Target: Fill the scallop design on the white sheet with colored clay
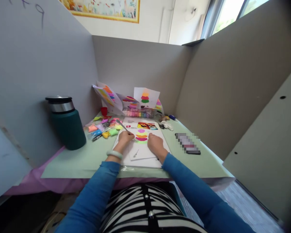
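Note:
My left hand [126, 138] is closed round a metal fork [122, 125]. The fork's handle sticks up to the left, and its tines point at a coloured picture [141, 136] on white paper. Stacked pink-purple, orange, magenta and pale green shapes make up that picture; they look like soft clay. My right hand [157, 144] is curled into a fist and rests at the right side of the white sheet [142, 154], beside the shapes. Whatever its fingers may hold is hidden. Under the sheet lies a larger white board or pad [126, 161] with a printed top.
Bags of coloured clay [99, 129] lie at the left, near a green bottle [69, 124]. Behind stand finished-looking picture sheets [146, 97] and a packet of colours [139, 113]. A phone [188, 143] lies to the right. Grey partitions [140, 61] enclose the table.

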Available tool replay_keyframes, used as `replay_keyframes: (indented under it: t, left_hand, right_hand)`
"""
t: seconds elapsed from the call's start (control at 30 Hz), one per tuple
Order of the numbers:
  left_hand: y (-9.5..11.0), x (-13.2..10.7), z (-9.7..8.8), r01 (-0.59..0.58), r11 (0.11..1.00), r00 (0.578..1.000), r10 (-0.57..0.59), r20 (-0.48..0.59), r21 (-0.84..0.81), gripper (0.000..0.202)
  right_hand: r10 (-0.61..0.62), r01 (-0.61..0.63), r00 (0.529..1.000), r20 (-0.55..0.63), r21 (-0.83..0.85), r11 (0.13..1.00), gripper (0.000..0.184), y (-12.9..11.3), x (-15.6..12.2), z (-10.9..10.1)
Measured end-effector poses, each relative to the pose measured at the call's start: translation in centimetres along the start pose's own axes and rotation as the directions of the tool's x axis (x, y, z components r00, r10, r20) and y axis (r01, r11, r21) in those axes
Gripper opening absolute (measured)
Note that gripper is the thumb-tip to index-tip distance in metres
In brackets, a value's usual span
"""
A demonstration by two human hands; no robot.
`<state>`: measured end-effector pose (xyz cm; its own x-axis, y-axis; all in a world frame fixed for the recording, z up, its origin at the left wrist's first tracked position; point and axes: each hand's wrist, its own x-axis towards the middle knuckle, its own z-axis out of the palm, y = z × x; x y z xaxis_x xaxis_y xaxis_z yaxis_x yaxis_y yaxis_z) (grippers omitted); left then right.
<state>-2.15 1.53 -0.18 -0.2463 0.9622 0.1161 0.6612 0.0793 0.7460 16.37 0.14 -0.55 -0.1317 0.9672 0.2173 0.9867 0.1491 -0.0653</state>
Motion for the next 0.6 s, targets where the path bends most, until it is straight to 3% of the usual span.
replay_keyframes:
  t: [0.6]
  left_hand:
    - [0.74,-0.17,0.07,-0.001,0.994,1.0,0.003,-0.014,0.11,0.02]
  right_hand:
    - [-0.001,0.001,1.0,0.0,-0.031,1.0,0.033,-0.19,-0.22,-0.2]
